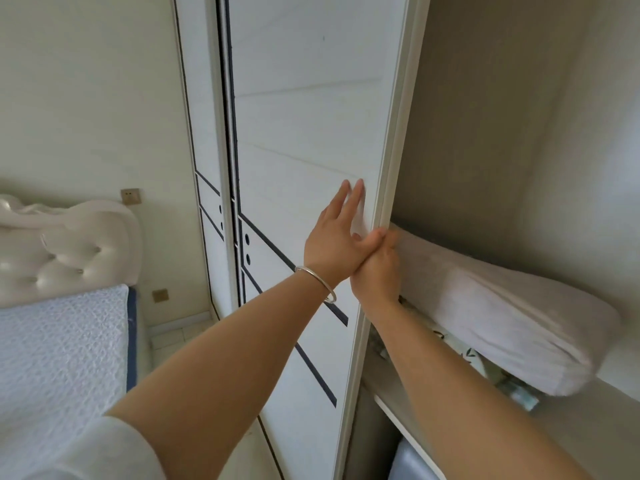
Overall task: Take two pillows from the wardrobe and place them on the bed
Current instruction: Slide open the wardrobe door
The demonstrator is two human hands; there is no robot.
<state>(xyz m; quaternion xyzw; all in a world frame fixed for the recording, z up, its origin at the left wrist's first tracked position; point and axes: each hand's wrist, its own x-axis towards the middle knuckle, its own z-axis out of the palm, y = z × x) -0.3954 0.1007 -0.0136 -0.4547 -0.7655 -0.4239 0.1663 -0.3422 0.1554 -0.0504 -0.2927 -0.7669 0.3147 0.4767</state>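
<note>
Right now, left hand (337, 237) flat and open against the white sliding wardrobe door (304, 140), fingers spread, gripping nothing. Right hand (379, 271) curled around that door's edge, touching the long white pillow (502, 313) lying on the wardrobe shelf (398, 407) at right. Far left, quilted white bed (59, 348) with tufted headboard (65, 247), well apart.
</note>
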